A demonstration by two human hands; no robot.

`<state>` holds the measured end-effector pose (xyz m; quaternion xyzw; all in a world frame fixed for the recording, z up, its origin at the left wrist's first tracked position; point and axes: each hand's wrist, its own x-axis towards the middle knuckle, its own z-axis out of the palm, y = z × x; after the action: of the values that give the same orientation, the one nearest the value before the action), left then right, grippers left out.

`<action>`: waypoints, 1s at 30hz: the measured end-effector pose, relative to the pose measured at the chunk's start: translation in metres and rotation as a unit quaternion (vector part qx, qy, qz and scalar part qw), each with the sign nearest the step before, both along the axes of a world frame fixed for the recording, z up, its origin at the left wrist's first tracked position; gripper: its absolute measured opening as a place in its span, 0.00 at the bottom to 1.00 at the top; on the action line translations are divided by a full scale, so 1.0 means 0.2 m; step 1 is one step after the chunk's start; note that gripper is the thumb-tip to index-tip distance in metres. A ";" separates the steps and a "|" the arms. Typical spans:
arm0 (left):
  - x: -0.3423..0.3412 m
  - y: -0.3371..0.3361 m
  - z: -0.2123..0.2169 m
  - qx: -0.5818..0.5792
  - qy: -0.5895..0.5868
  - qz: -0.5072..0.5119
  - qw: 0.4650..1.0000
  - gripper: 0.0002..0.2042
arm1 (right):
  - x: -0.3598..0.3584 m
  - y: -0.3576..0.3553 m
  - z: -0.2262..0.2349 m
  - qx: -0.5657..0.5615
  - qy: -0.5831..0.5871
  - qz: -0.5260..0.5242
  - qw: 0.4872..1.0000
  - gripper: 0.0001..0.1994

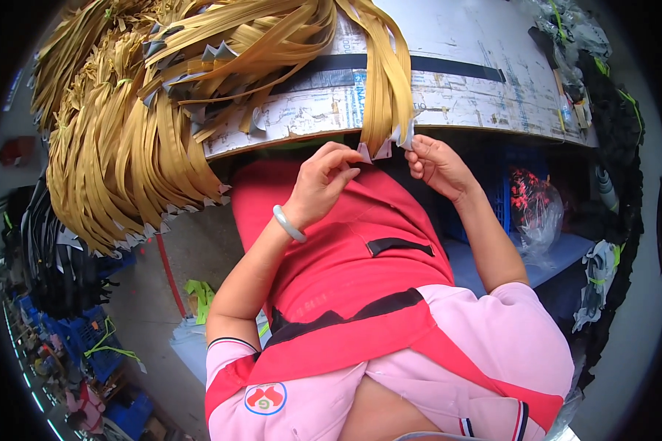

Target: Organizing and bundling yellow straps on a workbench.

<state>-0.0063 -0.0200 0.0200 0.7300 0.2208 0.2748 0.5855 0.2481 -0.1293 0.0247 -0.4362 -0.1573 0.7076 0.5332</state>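
Note:
A bundle of long golden-brown tapes (384, 81) hangs over the near edge of the table, with pale tabs on the lower ends. My right hand (440, 167) is closed, pinching a grey-white tab (402, 135) at the right side of this bundle. On the left, my left hand (322, 182) has its fingers curled in beside a white end tab (365, 152); whatever lies between the fingertips is too small to make out. Both hands are just off the table edge, above my red apron (346, 242).
More golden-brown tapes (125, 162) lie heaped at the left and drape off the table (463, 103). A black strip (456, 68) crosses the tabletop. Under it, at right, a clear bag with red items (537, 202) sits by a blue crate (499, 198). Black strips (48, 242) hang at left.

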 end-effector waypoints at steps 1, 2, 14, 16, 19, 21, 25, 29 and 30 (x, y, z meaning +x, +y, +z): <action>0.05 -0.01 0.04 0.002 0.001 0.002 1.000 0.09 | -0.06 0.02 0.02 -0.014 0.027 0.027 0.999 0.07; 0.09 -0.02 0.07 -0.011 -0.044 0.024 0.999 0.10 | -0.11 0.03 0.03 -0.016 0.040 0.048 0.998 0.07; 0.03 0.06 0.07 -0.023 -0.127 0.063 0.990 0.10 | -0.33 0.16 0.05 0.023 0.109 0.090 0.990 0.08; 0.02 0.07 0.07 -0.018 -0.123 0.073 0.989 0.10 | -0.33 0.17 0.03 0.030 0.099 0.106 0.989 0.09; -0.01 0.10 0.12 -0.060 -0.103 0.037 0.992 0.09 | -0.31 0.19 0.06 0.031 -0.011 0.121 0.992 0.09; -0.02 0.14 0.12 -0.122 -0.131 -0.022 0.984 0.08 | -0.32 0.21 0.13 0.025 -0.110 0.124 0.986 0.09; -0.04 0.20 0.14 -0.195 -0.138 -0.062 0.969 0.07 | -0.36 0.29 0.24 0.208 -0.285 0.065 0.933 0.08; -0.05 0.25 0.14 -0.119 -0.123 -0.041 0.984 0.06 | -0.34 0.38 0.28 0.194 -0.270 0.146 0.932 0.08; -0.06 0.26 0.14 -0.105 -0.121 -0.020 0.987 0.07 | -0.33 0.39 0.29 0.170 -0.266 0.171 0.933 0.08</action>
<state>-0.0174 0.0312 0.0486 0.6298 0.1609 0.3246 0.6871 0.1830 -0.0511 0.0827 -0.4778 -0.4831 0.6093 0.4087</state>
